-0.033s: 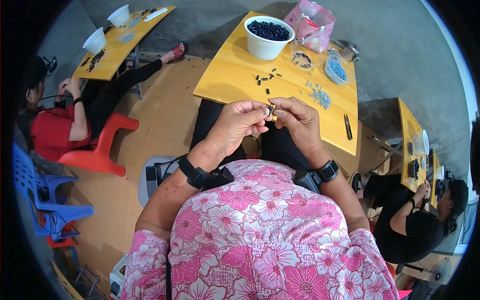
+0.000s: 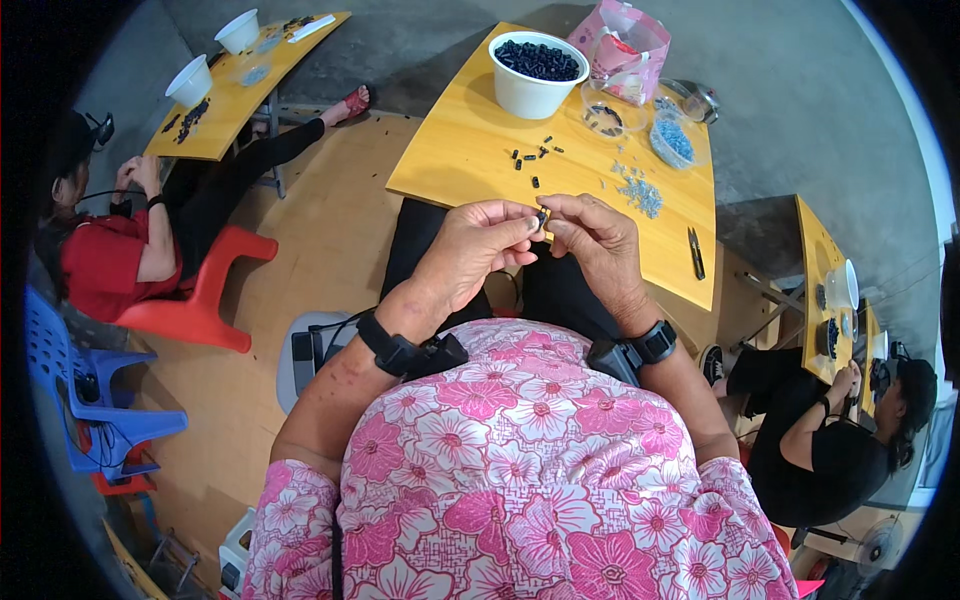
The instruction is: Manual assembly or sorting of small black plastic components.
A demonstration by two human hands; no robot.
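Just off the near edge of the yellow table (image 2: 450, 150), my two hands meet over my lap. My left hand (image 2: 478, 245) pinches a small black plastic part (image 2: 541, 218) between thumb and fingers. My right hand (image 2: 598, 240) closes on the same part from the other side, its fingertips touching it; whether it also holds a tiny piece is hidden. Several loose black parts (image 2: 519, 160) lie on the table beyond my hands. A scatter of small clear-blue pieces (image 2: 640, 193) is to their right.
A white tub (image 2: 520, 95) of black parts stands at the back, beside a pink bag (image 2: 640, 50). Nearby are a clear container (image 2: 668, 140) of blue pieces and a clear dish (image 2: 605, 122). Black tweezers (image 2: 696, 254) lie at the right edge. Two other people sit at side tables.
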